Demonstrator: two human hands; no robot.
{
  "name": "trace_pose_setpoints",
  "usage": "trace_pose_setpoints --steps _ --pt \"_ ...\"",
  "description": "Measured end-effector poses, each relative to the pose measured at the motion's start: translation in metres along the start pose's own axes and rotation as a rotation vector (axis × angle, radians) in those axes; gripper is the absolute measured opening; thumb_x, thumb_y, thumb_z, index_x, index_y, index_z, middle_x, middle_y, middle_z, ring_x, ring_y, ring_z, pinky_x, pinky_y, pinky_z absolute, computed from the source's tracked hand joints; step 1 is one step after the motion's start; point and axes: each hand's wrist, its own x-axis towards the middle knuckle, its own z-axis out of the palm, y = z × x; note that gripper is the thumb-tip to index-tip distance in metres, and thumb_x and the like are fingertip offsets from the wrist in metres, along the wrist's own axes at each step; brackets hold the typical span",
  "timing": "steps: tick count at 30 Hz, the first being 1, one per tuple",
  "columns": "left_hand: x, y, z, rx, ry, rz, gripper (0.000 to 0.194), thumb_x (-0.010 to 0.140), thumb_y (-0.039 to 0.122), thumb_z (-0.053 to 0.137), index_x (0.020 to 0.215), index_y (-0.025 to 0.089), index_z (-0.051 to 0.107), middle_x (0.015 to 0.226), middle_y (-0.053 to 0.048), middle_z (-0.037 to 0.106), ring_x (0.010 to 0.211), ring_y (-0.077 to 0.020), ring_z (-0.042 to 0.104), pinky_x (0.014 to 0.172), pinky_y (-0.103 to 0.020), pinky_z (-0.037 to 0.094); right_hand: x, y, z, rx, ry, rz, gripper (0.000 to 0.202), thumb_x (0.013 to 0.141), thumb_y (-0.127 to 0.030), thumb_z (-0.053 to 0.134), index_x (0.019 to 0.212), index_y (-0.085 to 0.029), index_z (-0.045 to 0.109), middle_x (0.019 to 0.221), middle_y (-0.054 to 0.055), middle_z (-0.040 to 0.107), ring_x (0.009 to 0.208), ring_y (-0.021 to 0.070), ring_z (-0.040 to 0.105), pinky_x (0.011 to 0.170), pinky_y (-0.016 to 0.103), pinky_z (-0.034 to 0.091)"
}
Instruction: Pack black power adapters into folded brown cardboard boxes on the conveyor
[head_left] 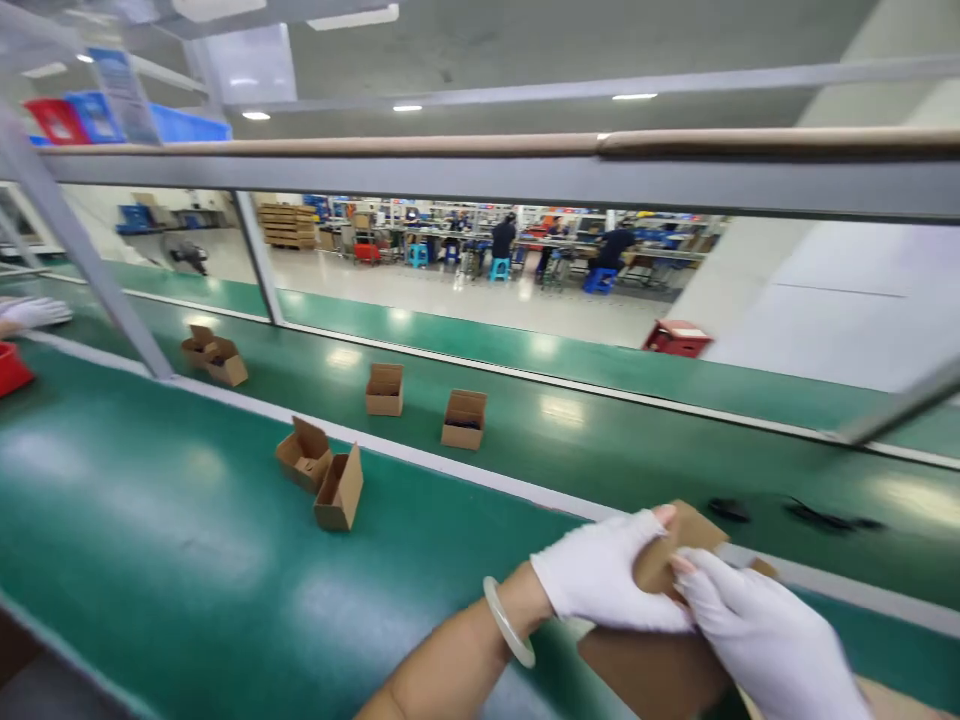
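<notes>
My left hand, in a white glove with bare fingertips and a bangle at the wrist, grips a small brown cardboard box. My right hand, gloved the same way, pinches that box from the other side. Its lower part is hidden by my fingers. More brown cardboard shows just beneath my hands, partly cut off by the frame. On the green bench to the left stand two open cardboard boxes, one leaning close to the other.
Open boxes with dark contents stand on the green belt beyond a pale rail. Black corded items lie at right. A slanted post and overhead shelf frame the bench. Another person's gloved hand is far left.
</notes>
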Motion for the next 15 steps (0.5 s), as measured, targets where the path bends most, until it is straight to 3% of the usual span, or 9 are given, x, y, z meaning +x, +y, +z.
trace_pose_setpoints --steps 3,7,8,9,11,13,15 --pt "-0.003 0.001 -0.006 0.059 -0.004 0.115 0.050 0.063 0.033 0.069 0.109 0.022 0.053 0.110 -0.005 0.060 0.099 -0.0236 0.058 0.089 -0.036 0.046 0.008 -0.017 -0.015 0.059 -0.046 0.151 0.032 0.087 -0.033 0.041 0.062 -0.022 0.058 0.049 0.001 0.056 0.043 0.0144 0.046 0.049 0.027 0.033" --pt "-0.008 0.000 -0.012 0.037 0.003 0.178 0.033 0.063 0.030 0.069 0.088 0.019 0.052 0.094 -0.003 0.058 0.086 -0.0194 0.056 0.078 -0.032 0.047 0.013 -0.025 -0.029 0.200 0.348 0.751 0.021 0.084 -0.030 0.043 0.090 -0.018 0.059 0.085 0.008 0.064 0.080 0.0196 0.059 0.074 0.033 0.044" --pt "-0.009 0.000 -0.012 0.019 -0.005 0.197 0.031 0.063 0.030 0.069 0.086 0.019 0.051 0.094 -0.003 0.057 0.085 -0.0188 0.056 0.076 -0.031 0.046 0.013 -0.024 -0.034 0.317 0.387 0.899 0.025 0.084 -0.032 0.043 0.098 -0.018 0.057 0.095 0.009 0.062 0.088 0.0204 0.058 0.077 0.034 0.044" --pt "-0.011 0.001 -0.012 0.001 -0.016 0.218 0.030 0.064 0.030 0.068 0.085 0.019 0.049 0.095 -0.004 0.056 0.086 -0.0187 0.055 0.076 -0.031 0.046 0.014 -0.024 -0.038 0.500 0.353 1.019 0.029 0.083 -0.034 0.044 0.104 -0.019 0.055 0.102 0.010 0.061 0.093 0.0209 0.057 0.079 0.035 0.045" --pt "-0.013 0.003 -0.011 -0.034 -0.051 0.268 0.028 0.066 0.030 0.067 0.082 0.019 0.047 0.105 -0.006 0.054 0.093 -0.0202 0.055 0.079 -0.032 0.045 0.013 -0.024 -0.047 1.003 0.111 1.162 0.033 0.082 -0.041 0.045 0.104 -0.020 0.055 0.106 0.009 0.061 0.096 0.0219 0.057 0.079 0.036 0.046" --pt "-0.014 0.007 -0.008 -0.038 -0.091 0.313 0.026 0.067 0.028 0.067 0.080 0.019 0.047 0.118 -0.009 0.049 0.104 -0.0236 0.051 0.085 -0.034 0.043 0.011 -0.027 -0.054 1.437 -0.153 1.201 0.033 0.078 -0.043 0.051 0.101 -0.019 0.058 0.102 0.008 0.063 0.095 0.0225 0.058 0.081 0.037 0.046" --pt "-0.015 0.011 -0.004 -0.006 -0.119 0.336 0.025 0.067 0.028 0.068 0.077 0.019 0.047 0.123 -0.011 0.047 0.112 -0.0264 0.048 0.089 -0.037 0.041 0.005 -0.031 -0.056 1.648 -0.272 1.207 0.033 0.073 -0.037 0.060 0.100 -0.018 0.058 0.099 0.007 0.065 0.092 0.0224 0.060 0.083 0.037 0.046"
